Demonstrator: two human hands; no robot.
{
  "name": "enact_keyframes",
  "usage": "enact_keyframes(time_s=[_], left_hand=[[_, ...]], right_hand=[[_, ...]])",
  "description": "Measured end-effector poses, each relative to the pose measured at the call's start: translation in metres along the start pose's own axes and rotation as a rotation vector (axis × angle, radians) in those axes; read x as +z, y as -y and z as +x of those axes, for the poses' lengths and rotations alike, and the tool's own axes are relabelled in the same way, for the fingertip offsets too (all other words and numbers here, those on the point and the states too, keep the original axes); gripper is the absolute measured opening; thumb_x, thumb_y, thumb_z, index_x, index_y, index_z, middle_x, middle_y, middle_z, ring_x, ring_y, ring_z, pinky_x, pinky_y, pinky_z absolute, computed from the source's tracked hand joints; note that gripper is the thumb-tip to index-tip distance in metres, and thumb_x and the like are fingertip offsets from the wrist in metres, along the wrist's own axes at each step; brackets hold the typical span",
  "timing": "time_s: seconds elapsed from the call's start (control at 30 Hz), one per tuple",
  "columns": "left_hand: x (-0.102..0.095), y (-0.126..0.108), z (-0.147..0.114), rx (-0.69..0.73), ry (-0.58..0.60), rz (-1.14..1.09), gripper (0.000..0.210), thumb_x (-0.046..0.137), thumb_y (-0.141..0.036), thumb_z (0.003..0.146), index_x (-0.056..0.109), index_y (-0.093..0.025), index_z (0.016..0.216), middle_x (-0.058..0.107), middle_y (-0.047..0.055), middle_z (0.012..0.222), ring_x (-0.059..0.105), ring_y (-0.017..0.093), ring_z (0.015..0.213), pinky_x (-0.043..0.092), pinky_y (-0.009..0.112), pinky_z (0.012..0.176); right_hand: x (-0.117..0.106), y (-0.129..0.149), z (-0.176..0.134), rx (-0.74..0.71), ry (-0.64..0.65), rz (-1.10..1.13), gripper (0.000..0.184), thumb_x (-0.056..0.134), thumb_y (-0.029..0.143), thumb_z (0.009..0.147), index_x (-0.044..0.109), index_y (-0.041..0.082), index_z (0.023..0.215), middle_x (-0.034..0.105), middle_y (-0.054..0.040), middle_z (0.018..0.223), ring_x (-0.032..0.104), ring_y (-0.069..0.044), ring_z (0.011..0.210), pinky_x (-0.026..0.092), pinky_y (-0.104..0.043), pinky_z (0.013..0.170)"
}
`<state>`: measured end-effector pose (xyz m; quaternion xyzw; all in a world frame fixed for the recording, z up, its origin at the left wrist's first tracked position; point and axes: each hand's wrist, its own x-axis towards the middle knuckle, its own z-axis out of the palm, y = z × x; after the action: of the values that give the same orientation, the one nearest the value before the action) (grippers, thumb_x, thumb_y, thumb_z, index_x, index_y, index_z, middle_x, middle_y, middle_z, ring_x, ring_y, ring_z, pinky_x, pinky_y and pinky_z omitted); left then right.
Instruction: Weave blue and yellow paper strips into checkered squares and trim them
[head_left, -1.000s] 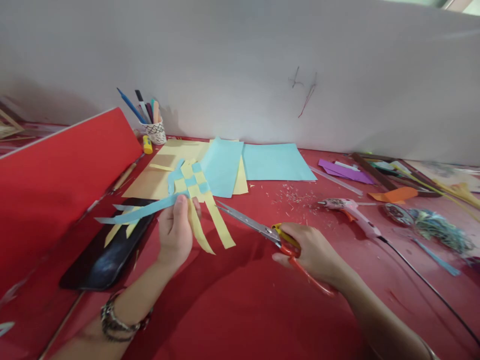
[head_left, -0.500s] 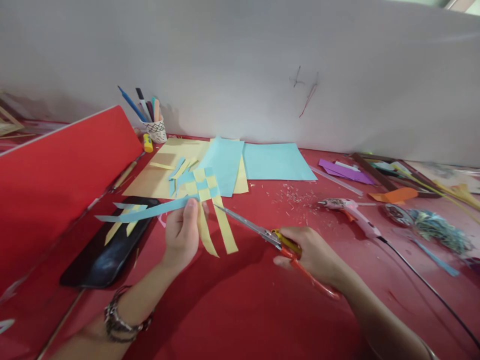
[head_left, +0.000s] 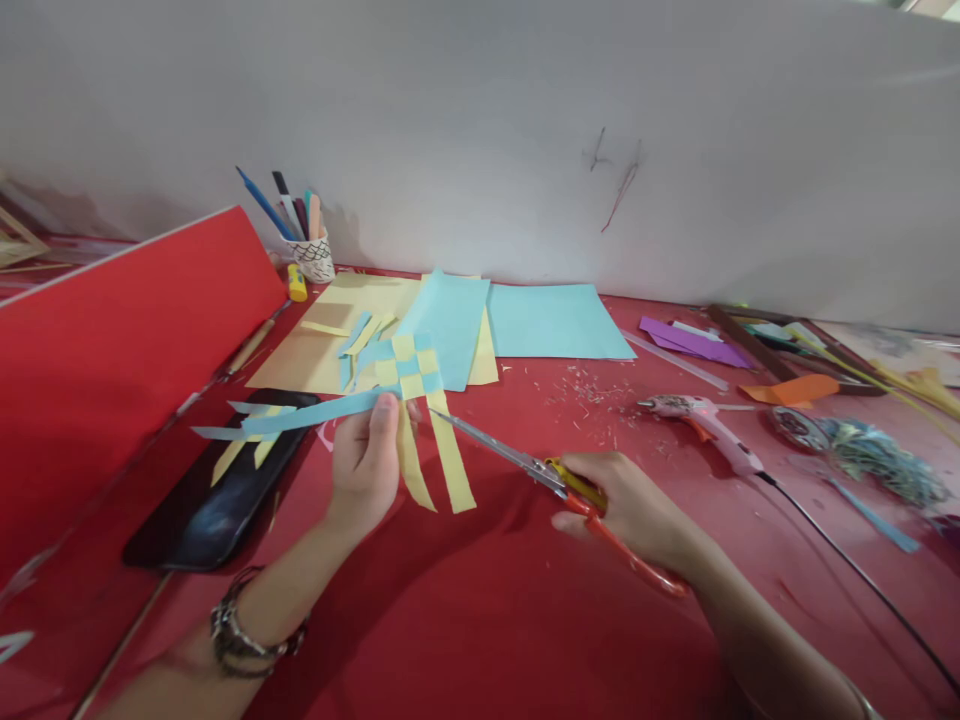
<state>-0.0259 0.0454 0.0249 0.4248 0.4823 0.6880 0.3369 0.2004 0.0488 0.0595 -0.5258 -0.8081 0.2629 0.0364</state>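
Between the thumb and fingers of my left hand (head_left: 367,455) is a piece of woven paper strips (head_left: 409,367), a small blue and yellow checkerboard. Two yellow tails hang down from it, and a long blue strip (head_left: 322,411) reaches left. My right hand (head_left: 634,500) grips scissors (head_left: 517,458) with one yellow and one red handle. Their blade tips point left and lie at the top of the right-hand yellow tail (head_left: 454,465). Whether the blades touch the paper I cannot tell. My left fingers behind the weave are mostly hidden.
A black phone (head_left: 210,510) with woven strips on it lies at left, beside a red board (head_left: 142,370). Blue sheets (head_left: 559,320) and yellow sheets (head_left: 300,365) lie behind. A pen cup (head_left: 315,258) stands at the wall. On the right is a pink glue gun (head_left: 709,425) with its cord.
Very little differs. The view has shifted slightly, and the hands, the woven paper and the scissors keep nearly the same places relative to each other.
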Motion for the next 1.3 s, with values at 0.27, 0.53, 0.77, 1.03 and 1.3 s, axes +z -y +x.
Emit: enact_keyframes(time_s=[0.27,0.53,0.77,1.03,1.3], left_hand=[[-0.001,0.001,0.012,-0.139,-0.075,-0.259,0.026,0.069,-0.045,0.061,0.058,-0.022,0.068,0.044,-0.006,0.05,0.038,0.008,0.041,0.03,0.023,0.038],[0.0,-0.004,0.018,-0.235,-0.015,-0.385,0.022,0.072,-0.028,0.058,0.053,-0.02,0.049,0.039,-0.006,0.044,0.031,0.005,0.039,0.03,0.021,0.038],[0.001,-0.008,0.02,-0.359,-0.131,-0.429,0.025,0.075,-0.024,0.055,0.054,-0.017,0.045,0.049,-0.004,0.045,0.04,0.004,0.043,0.039,0.016,0.044],[0.001,-0.007,0.023,-0.407,-0.201,-0.476,0.025,0.074,-0.026,0.062,0.055,-0.016,0.049,0.05,-0.004,0.048,0.043,0.004,0.045,0.04,0.017,0.047],[0.003,-0.009,0.019,-0.363,-0.154,-0.462,0.031,0.076,-0.034,0.06,0.054,-0.017,0.048,0.047,-0.005,0.05,0.045,0.005,0.053,0.04,0.017,0.054]], right_hand=[[-0.001,-0.004,0.0,0.002,-0.037,-0.029,0.031,0.054,0.035,0.063,0.028,0.02,0.057,0.029,0.0068,0.053,0.024,-0.007,0.05,0.021,-0.02,0.046],[-0.001,-0.011,-0.001,-0.007,-0.101,-0.051,0.036,0.052,0.042,0.066,0.026,0.02,0.056,0.026,0.0067,0.052,0.023,-0.007,0.05,0.019,-0.021,0.046],[-0.004,-0.013,0.001,0.003,-0.147,-0.121,0.041,0.051,0.048,0.068,0.025,0.02,0.055,0.028,0.0063,0.05,0.024,-0.007,0.048,0.019,-0.021,0.045],[0.0,-0.013,0.002,0.013,-0.082,-0.141,0.029,0.058,0.039,0.07,0.035,0.021,0.066,0.048,0.0031,0.064,0.044,-0.011,0.056,0.032,-0.022,0.052],[0.002,-0.003,-0.001,0.012,-0.021,-0.101,0.027,0.06,0.037,0.07,0.04,0.022,0.078,0.053,-0.0005,0.079,0.052,-0.015,0.066,0.037,-0.025,0.057]])
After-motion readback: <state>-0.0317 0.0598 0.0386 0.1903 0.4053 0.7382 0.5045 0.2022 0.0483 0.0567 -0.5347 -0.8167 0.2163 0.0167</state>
